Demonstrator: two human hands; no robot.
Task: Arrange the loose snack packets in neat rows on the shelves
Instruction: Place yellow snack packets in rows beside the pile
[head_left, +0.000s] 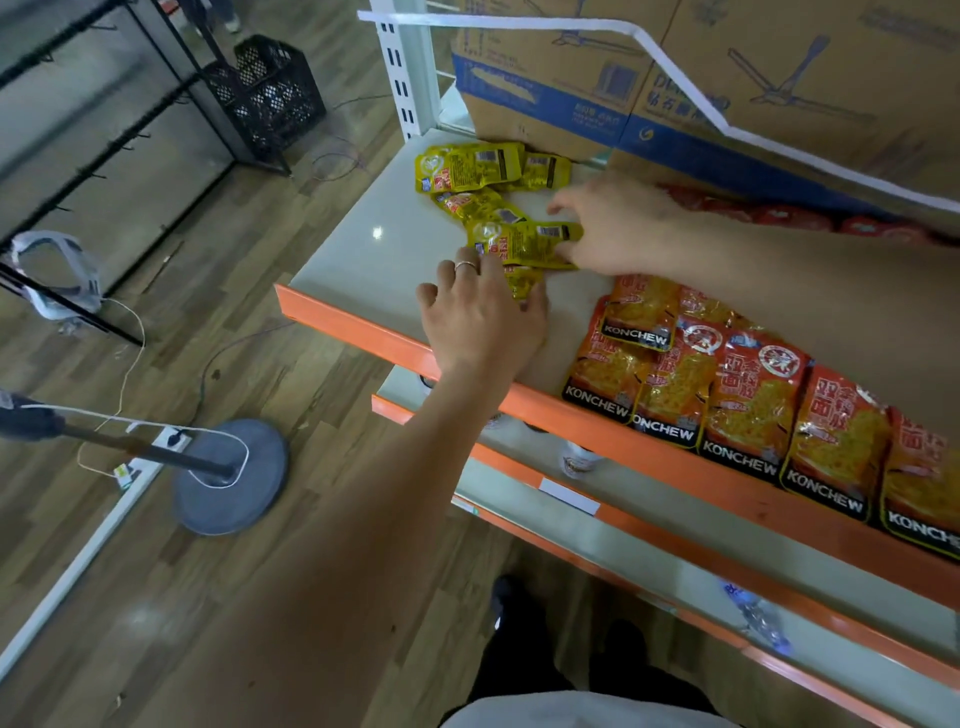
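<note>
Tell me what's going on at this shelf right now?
A person is sorting small yellow snack packets lying in a loose jumble on the top shelf. The left hand lies flat over one packet near the front edge, and the right hand touches the end of another. Further right, the orange packets lie overlapped along the shelf front. Cardboard boxes stand behind.
</note>
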